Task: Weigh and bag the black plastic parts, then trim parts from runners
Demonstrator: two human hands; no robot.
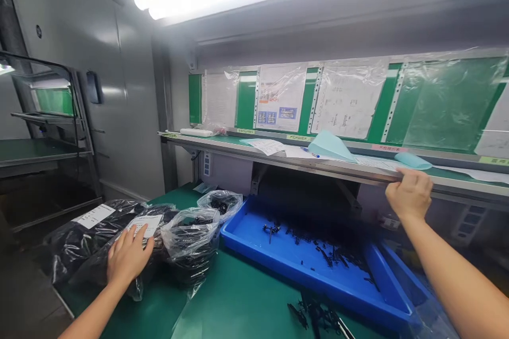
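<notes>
- Resting palm down, the left hand (129,257) lies on a dark bag (97,264), its fingers loosely spread and reaching the bag's white label (149,222); I cannot tell whether it pinches any film.
- Narrow and curled, the right hand (411,193) holds the front edge of the shelf (318,168), just beside a rolled blue-green sheet (413,160).
- Beyond the left hand's outer side is another labelled bag (73,251); to its inner side stands an open clear bag (191,259) of dark contents, with a smaller open bag (228,201) behind that.
- Between the hands, a blue tray (254,222) with scattered black parts (334,257) sits on the green bench (238,288); more black pieces (318,312) lie nearer the person.
- For good handling, the left palm should press lightly and evenly, sparing the label from creases, while the right hand steadies without brushing the sheet.
</notes>
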